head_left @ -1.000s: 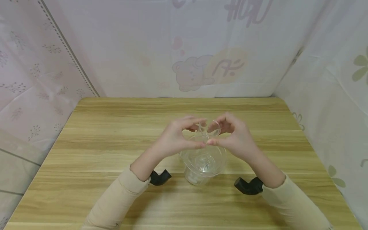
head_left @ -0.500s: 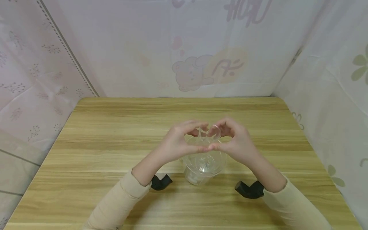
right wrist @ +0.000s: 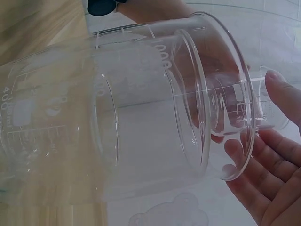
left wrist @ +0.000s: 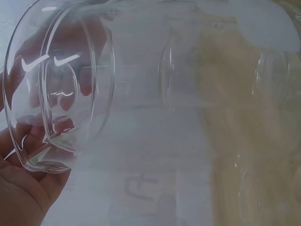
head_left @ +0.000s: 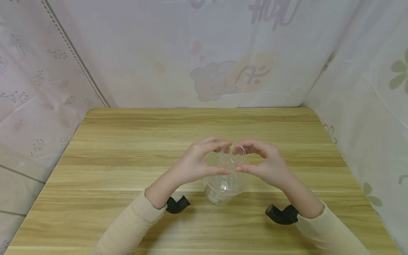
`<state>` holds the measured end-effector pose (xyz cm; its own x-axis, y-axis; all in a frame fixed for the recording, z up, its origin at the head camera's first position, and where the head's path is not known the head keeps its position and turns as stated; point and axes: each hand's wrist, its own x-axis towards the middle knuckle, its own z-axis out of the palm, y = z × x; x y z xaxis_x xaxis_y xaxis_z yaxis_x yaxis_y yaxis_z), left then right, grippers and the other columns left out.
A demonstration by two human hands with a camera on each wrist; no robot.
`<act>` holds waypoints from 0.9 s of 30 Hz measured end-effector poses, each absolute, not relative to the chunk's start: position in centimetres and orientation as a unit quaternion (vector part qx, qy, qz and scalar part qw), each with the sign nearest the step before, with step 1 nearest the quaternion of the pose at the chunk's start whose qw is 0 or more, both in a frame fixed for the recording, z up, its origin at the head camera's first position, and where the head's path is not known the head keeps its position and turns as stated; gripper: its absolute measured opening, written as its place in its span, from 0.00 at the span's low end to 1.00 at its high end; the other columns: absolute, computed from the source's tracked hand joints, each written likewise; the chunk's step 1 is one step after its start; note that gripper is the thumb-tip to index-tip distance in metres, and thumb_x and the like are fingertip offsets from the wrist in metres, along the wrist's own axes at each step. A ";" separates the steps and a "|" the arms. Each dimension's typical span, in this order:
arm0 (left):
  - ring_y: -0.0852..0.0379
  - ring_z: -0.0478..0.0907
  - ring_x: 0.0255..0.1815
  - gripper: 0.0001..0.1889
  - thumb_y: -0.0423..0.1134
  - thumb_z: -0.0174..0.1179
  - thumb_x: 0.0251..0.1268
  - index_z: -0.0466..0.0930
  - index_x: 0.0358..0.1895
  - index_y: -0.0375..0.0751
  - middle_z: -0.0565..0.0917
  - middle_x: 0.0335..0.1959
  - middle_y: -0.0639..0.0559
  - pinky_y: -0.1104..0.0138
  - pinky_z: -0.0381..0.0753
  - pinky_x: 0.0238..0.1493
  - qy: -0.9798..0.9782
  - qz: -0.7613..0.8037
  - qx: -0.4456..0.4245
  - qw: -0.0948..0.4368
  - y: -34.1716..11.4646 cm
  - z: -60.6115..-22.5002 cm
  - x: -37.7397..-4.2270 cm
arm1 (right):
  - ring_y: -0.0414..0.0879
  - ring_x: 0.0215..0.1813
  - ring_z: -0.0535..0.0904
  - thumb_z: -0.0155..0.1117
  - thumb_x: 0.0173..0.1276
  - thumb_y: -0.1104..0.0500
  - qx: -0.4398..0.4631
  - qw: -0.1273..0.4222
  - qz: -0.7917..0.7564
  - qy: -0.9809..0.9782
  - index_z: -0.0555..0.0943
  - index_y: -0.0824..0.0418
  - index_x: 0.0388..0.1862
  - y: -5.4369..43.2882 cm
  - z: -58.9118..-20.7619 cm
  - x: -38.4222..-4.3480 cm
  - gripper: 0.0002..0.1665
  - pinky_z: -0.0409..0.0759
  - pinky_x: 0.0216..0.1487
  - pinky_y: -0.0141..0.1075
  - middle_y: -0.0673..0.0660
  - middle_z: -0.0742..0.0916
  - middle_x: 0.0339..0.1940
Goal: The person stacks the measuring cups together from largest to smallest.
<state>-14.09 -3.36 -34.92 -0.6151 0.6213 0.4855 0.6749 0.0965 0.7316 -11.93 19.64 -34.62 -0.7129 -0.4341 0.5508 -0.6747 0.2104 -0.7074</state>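
A small clear glass beaker (head_left: 233, 156) is held between both hands, over the mouth of a much larger one. My left hand (head_left: 196, 161) has its fingers behind the small beaker and its thumb in front. From the other side my right hand (head_left: 267, 161) does the same, thumb (right wrist: 278, 89) along the glass and fingertips by the big rim. The large beaker (head_left: 216, 199) stands on the table with white graduations, one reading 1000. Further glass walls and a 400 mark (right wrist: 7, 106) show inside it, so at least one more beaker sits nested there.
The wood-grain table (head_left: 134, 141) runs back to a pale printed cloth (head_left: 143, 71), with similar cloths at both sides. A black wrist mount (head_left: 177, 205) is on the left arm and another (head_left: 282, 215) on the right.
Both hands have come down and nearer with the small beaker, lower over the large beaker's mouth. The thumb tips, close together earlier, are now slightly apart. The large beaker stays put.
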 end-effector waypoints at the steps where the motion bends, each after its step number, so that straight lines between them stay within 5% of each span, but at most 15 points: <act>1: 0.62 0.74 0.51 0.34 0.36 0.76 0.46 0.75 0.61 0.35 0.80 0.47 0.52 0.68 0.73 0.55 -0.743 -0.506 -0.437 0.026 -3.4 -34.9 -14.0 | 0.45 0.44 0.82 0.79 0.41 0.71 0.362 0.119 0.513 -0.769 0.79 0.67 0.49 19.7 -34.7 -11.9 0.32 0.77 0.51 0.31 0.58 0.86 0.40; 19: 0.60 0.71 0.61 0.34 0.37 0.72 0.53 0.71 0.65 0.34 0.81 0.53 0.52 0.64 0.66 0.64 -0.751 -0.498 -0.432 -0.013 -4.0 -35.1 -13.2 | 0.44 0.50 0.80 0.77 0.40 0.76 0.351 0.128 0.512 -0.774 0.82 0.67 0.47 19.9 -35.4 -10.6 0.30 0.72 0.59 0.32 0.57 0.86 0.42; 27: 0.60 0.73 0.59 0.32 0.36 0.72 0.54 0.72 0.63 0.34 0.82 0.53 0.49 0.65 0.67 0.63 -0.752 -0.491 -0.440 0.008 -4.0 -35.4 -12.9 | 0.44 0.52 0.80 0.79 0.45 0.68 0.359 0.139 0.502 -0.774 0.81 0.67 0.49 20.2 -36.2 -10.5 0.29 0.72 0.59 0.33 0.58 0.86 0.45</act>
